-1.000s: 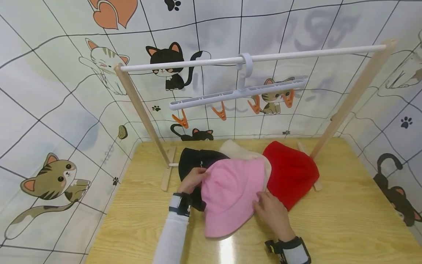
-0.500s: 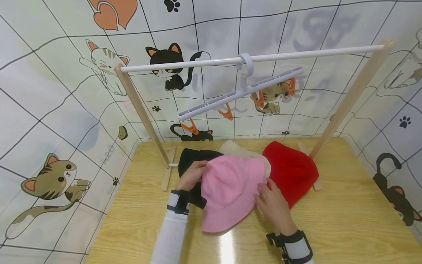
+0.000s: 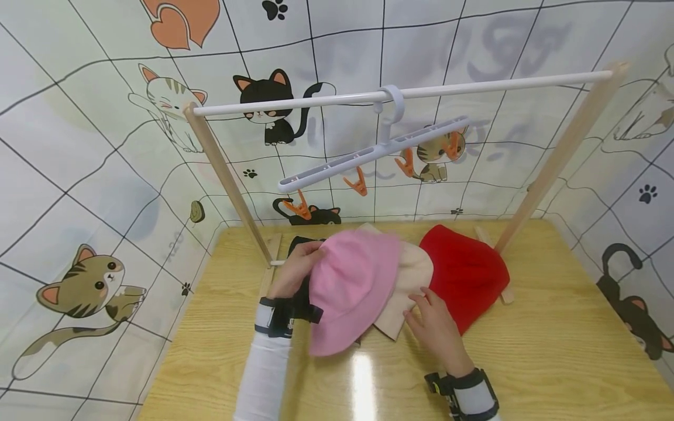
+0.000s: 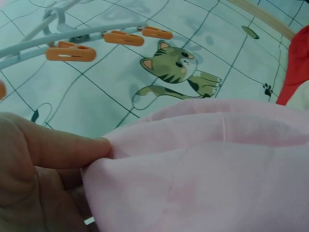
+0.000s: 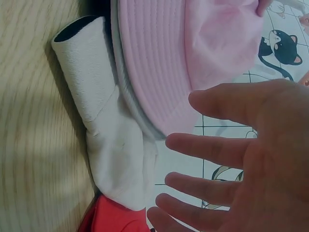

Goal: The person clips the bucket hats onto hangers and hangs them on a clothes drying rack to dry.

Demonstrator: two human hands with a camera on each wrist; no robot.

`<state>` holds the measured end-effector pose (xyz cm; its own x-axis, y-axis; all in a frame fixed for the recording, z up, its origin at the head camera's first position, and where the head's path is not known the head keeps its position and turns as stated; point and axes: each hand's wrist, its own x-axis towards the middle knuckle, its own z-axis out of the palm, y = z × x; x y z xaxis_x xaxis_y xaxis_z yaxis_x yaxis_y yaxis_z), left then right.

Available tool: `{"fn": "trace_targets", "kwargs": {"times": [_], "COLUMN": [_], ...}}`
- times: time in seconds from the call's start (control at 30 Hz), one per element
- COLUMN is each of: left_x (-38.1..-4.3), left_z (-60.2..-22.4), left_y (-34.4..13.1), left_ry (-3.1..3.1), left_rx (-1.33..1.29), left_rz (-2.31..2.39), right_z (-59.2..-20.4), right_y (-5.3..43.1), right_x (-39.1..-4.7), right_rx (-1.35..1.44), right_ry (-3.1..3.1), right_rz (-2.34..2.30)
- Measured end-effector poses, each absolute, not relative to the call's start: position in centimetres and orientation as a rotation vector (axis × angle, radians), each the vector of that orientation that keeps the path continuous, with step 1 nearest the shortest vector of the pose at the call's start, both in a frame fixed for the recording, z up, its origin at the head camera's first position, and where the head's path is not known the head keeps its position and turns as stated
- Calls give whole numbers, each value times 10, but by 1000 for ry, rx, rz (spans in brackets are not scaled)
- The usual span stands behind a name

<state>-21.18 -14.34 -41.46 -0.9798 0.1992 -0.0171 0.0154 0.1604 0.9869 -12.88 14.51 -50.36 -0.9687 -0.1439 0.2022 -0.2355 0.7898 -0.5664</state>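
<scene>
My left hand (image 3: 296, 270) pinches the crown edge of a pink bucket hat (image 3: 351, 286) between thumb and fingers. In the left wrist view the thumb presses into a fold of the pink cloth (image 4: 203, 169). The hat is raised, its brim slanting down towards me. Partly covered by it are a cream hat (image 3: 413, 275) and a black hat (image 3: 297, 241). My right hand (image 3: 436, 327) holds nothing; in the right wrist view its fingers are spread apart, near the cream hat (image 5: 116, 125). A red hat (image 3: 466, 275) lies just beyond that hand.
A grey-white hanger (image 3: 374, 153) with orange clips (image 3: 358, 184) hangs from the white rail (image 3: 500, 86) of a wooden-legged stand above the hats. Its left upright (image 3: 226, 175) and right upright (image 3: 563, 158) rise from the wooden table (image 3: 558, 351). Cat-patterned walls enclose the table.
The pink hat has been lifted and shifted left by my left hand, uncovering more of the cream hat. My right hand has come off the pink brim. The hanger has swung about its hook.
</scene>
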Motion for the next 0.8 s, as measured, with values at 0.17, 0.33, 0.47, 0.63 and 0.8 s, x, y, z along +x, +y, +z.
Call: {"fn": "trace_targets", "kwargs": {"times": [0.17,0.33,0.47,0.63,0.8], "left_x": [-213,-215,-211,-210,-212], "left_z": [-405,-395,-382,-376,-374], "left_y": [-151,-157,-160,-166,-173], "left_ry": [2293,2328,2446,2434,2419], "left_rx": [230,178,128,173,239], "left_rz": [1940,1917,1858,1885,1923], "right_z": [-503,-497,-489,-479,-466], "right_y": [144,143,139,134,125], "right_x": [-131,-137,-146,-155,-164], "right_rx": [363,421,447,497,553], "right_ry": [-2809,-2804,-2807,-2797,-2808], "right_rz": [917,897,867,855,917]}}
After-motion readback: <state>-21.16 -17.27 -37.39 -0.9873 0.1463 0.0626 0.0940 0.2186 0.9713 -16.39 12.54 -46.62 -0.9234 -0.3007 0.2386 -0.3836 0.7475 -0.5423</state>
